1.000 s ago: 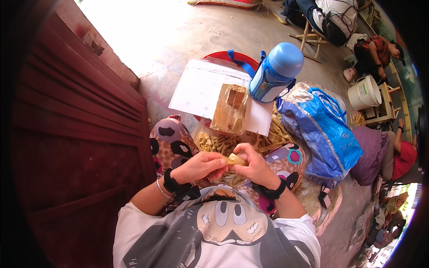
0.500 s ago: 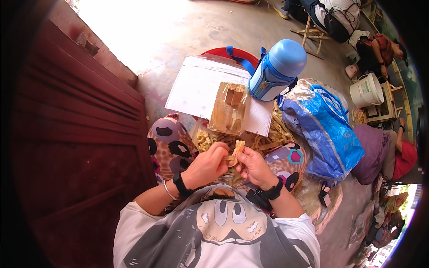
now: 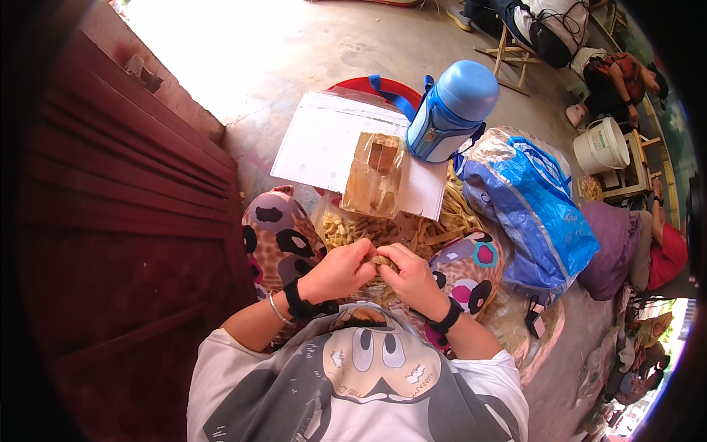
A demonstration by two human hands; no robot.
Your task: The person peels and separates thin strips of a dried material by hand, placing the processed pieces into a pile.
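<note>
Above my lap, my left hand [image 3: 345, 269] and my right hand [image 3: 414, 278] are close together, fingers bent and pinched on a small pale tan strip [image 3: 383, 263]. The strip looks folded or bunched up; its exact material is hard to tell, and most of it is hidden by my fingers. Beyond my hands lies a heap of similar tan strips [image 3: 458, 210], with small folded tan pieces [image 3: 342, 230] to its left. A plastic-wrapped brown block [image 3: 373, 180] rests on white sheets [image 3: 317, 144] just past the heap.
A blue bottle [image 3: 451, 118] with a strap stands on the sheets, over a red round rim [image 3: 361, 83]. To the right sits a blue woven bag [image 3: 541, 221]. A dark red door [image 3: 132, 258] rises at left. People, a white bucket [image 3: 602, 146] and wooden stools are farther right.
The strip stood up between my fingers before; now it is lower and more covered. My right hand has turned over it, fingers curled inward, and both hands are closer together.
</note>
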